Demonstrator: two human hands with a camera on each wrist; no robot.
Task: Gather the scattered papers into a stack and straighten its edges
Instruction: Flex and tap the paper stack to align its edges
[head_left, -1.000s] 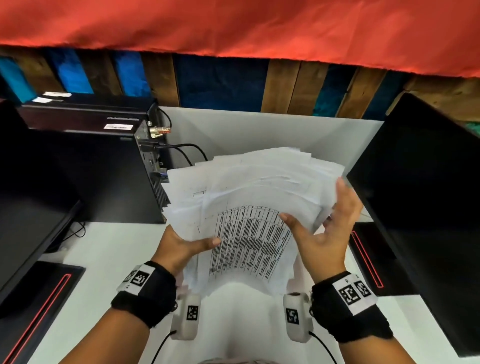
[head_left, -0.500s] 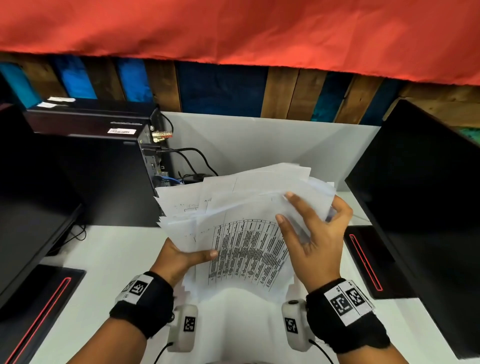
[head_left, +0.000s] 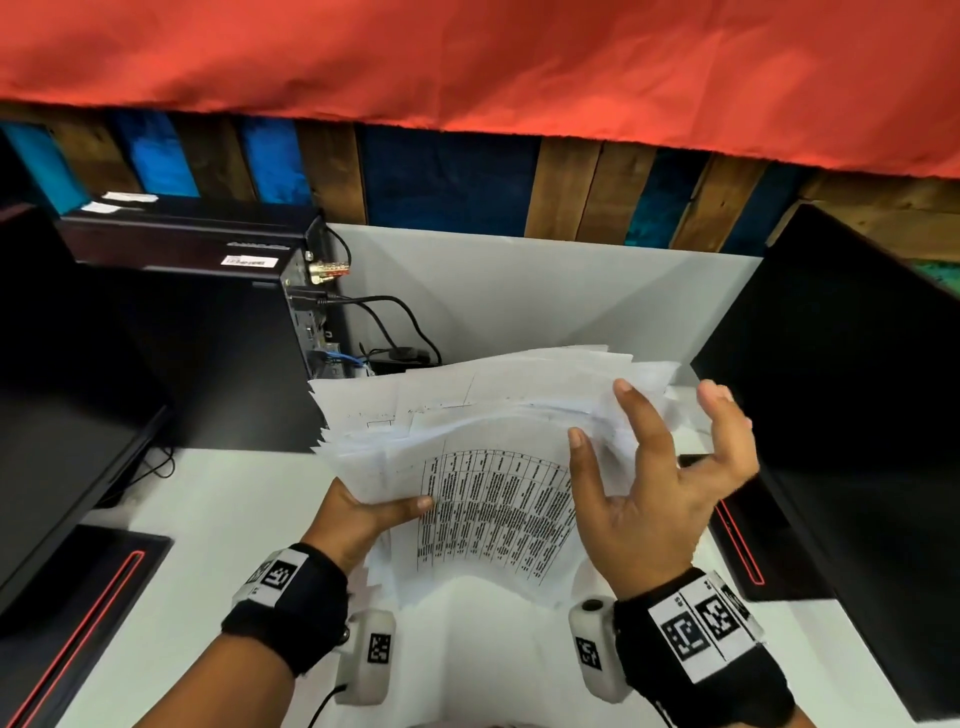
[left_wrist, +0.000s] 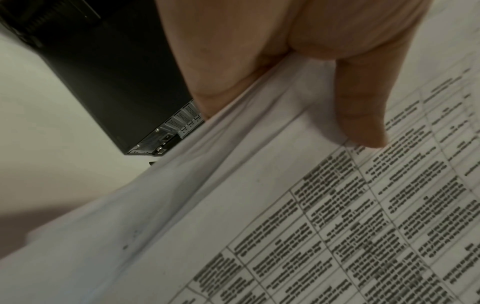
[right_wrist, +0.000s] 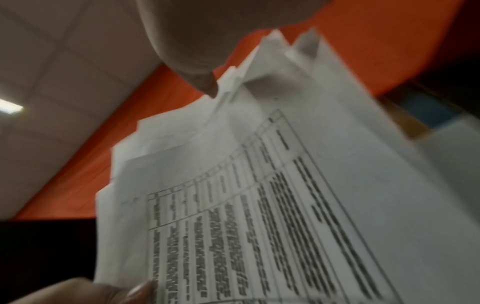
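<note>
An uneven bundle of white papers (head_left: 467, 415) is held above the white desk (head_left: 234, 519), with a printed table on the top sheet. Its edges are staggered and fanned at the far and left sides. My left hand (head_left: 374, 512) grips the bundle's near-left edge, thumb on top; the left wrist view shows that thumb (left_wrist: 361, 102) pressing the top sheet of the papers (left_wrist: 285, 205). My right hand (head_left: 665, 467) hovers at the bundle's right side, its fingers spread and holding nothing. The blurred right wrist view shows the papers (right_wrist: 285, 205) in front of the palm.
A black computer tower (head_left: 208, 338) with cables (head_left: 384, 322) stands at the left behind the papers. A dark monitor (head_left: 857, 415) is close on the right, another (head_left: 52, 415) on the left. A white partition (head_left: 519, 291) closes the back.
The bundle has sunk lower and tilted away. My right hand has come off the papers' right edge and spread its fingers. The left hand keeps its grip.
</note>
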